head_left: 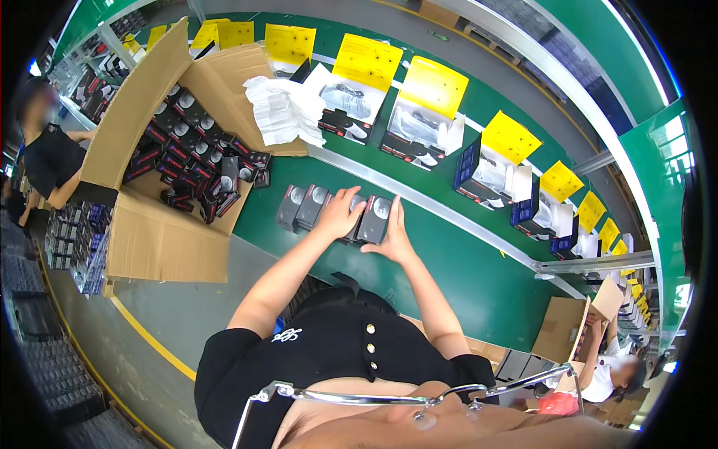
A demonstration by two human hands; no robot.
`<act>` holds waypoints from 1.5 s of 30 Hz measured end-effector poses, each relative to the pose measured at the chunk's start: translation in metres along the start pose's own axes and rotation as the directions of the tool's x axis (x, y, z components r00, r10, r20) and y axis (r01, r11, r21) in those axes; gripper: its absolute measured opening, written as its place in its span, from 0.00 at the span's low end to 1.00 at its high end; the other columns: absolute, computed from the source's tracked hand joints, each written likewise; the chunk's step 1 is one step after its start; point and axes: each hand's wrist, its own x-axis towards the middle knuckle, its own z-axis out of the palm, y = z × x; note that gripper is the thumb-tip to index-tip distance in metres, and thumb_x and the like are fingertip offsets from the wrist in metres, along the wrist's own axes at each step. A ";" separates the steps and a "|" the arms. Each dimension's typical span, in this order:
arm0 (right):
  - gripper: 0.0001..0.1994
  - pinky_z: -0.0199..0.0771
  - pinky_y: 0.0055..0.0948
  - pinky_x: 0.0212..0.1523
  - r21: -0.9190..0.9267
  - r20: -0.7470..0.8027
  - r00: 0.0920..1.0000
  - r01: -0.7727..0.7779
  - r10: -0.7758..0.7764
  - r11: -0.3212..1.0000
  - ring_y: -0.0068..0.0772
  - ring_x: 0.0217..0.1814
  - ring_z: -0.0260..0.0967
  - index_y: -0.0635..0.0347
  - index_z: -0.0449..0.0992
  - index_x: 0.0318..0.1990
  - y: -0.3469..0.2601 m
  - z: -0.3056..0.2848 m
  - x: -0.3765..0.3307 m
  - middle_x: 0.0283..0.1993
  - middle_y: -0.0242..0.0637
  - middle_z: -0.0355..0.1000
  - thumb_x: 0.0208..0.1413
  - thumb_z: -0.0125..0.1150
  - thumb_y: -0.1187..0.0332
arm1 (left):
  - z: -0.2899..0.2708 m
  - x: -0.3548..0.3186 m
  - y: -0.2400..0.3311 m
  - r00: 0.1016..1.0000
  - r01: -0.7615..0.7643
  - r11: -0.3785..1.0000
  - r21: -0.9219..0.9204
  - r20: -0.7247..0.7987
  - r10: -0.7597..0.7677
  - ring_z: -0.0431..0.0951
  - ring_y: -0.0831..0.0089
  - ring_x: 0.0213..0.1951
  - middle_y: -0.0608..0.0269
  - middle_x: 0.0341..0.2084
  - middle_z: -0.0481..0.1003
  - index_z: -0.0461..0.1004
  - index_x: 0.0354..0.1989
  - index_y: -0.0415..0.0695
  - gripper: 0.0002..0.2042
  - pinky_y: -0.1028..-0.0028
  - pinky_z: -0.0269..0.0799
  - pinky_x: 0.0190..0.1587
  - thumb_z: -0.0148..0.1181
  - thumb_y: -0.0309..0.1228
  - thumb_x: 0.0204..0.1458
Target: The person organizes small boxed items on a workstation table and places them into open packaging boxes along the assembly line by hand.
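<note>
A short row of small black boxes (311,204) with a pale round picture and red side marking stands on the green worktop in front of me. My left hand (340,215) is closed over boxes in the middle of the row, its fingers bent across their tops and its thumb hidden. At the row's right end, my right hand (394,238) grips a small black box (375,218), thumb at the near edge and fingers along the right side. The two hands are close together, with boxes between them. What lies under the left palm is hidden.
To the left, an open cardboard carton (157,232) holds many similar boxes (198,142). Crumpled white paper (283,112) lies by its flap. Open packages with yellow lids (434,84) line the shelf beyond a metal rail (434,191). Other people are at left and lower right.
</note>
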 end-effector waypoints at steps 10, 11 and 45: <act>0.25 0.70 0.44 0.58 -0.447 0.067 0.805 0.553 -0.590 0.704 0.49 0.64 0.65 0.58 0.75 0.52 -0.011 -0.021 -0.042 0.58 0.46 0.70 0.43 0.72 0.70 | 0.011 -0.003 0.007 1.000 0.019 1.000 -0.017 0.011 -0.018 0.72 0.43 0.52 0.43 0.53 0.69 0.64 0.61 0.43 0.25 0.57 0.70 0.53 0.57 0.39 0.57; 0.20 0.74 0.41 0.54 -0.391 0.074 0.788 0.587 -0.611 0.709 0.47 0.59 0.70 0.58 0.77 0.49 -0.020 -0.027 -0.038 0.54 0.45 0.73 0.45 0.69 0.72 | 0.010 -0.002 0.004 1.000 0.012 1.000 -0.014 -0.002 -0.012 0.72 0.43 0.52 0.44 0.53 0.69 0.64 0.61 0.43 0.25 0.57 0.70 0.53 0.57 0.39 0.57; 0.27 0.64 0.45 0.64 -0.133 -0.096 0.985 0.133 -0.146 0.982 0.57 0.61 0.65 0.65 0.70 0.57 0.036 0.056 0.191 0.59 0.55 0.67 0.50 0.64 0.61 | -0.025 0.012 -0.087 0.992 -0.116 0.992 0.048 -0.038 0.118 0.69 0.42 0.56 0.40 0.55 0.67 0.65 0.61 0.42 0.25 0.54 0.67 0.56 0.56 0.41 0.58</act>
